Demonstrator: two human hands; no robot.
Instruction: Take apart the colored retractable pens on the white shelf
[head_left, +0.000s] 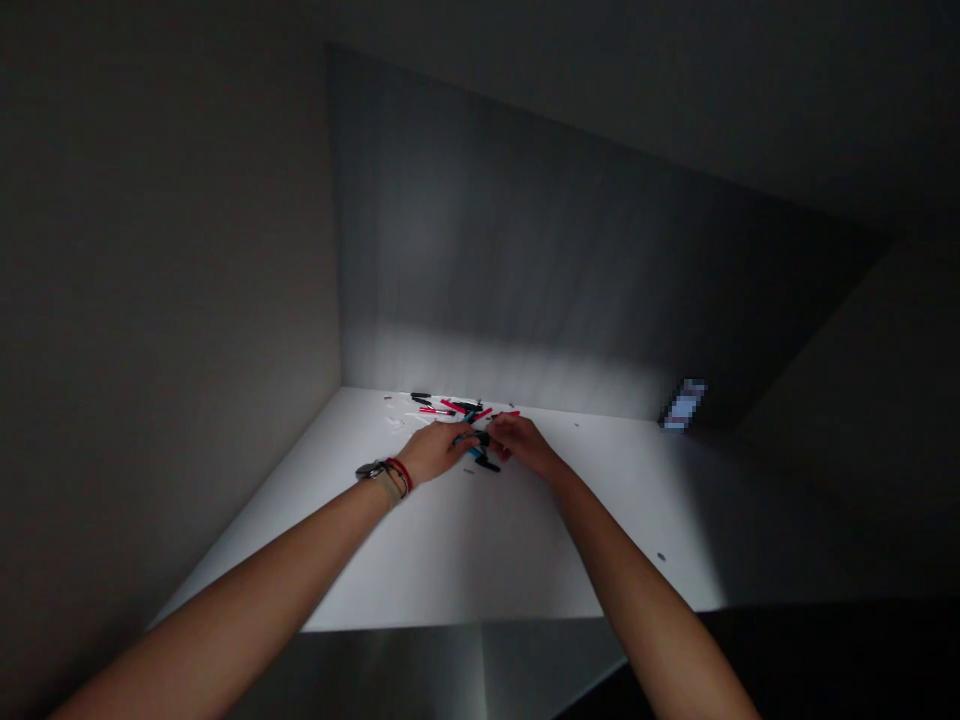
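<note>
My left hand, with a watch and red bands on its wrist, has thumb and fingers closed on a slim blue pen-like piece. Facing it, my right hand is curled with its fingertips pressed together; what they hold is too small and dark to make out. A black piece shows between the two hands. Just below lies a black pen cap or similar part on the white table. Behind the hands is a loose pile of red, black and white pen-like parts, including a red stick.
The table meets a grey panel at the back and a wall on the left. A lit phone-like screen, blurred out, leans at the back right. A small dark bit lies near the right front.
</note>
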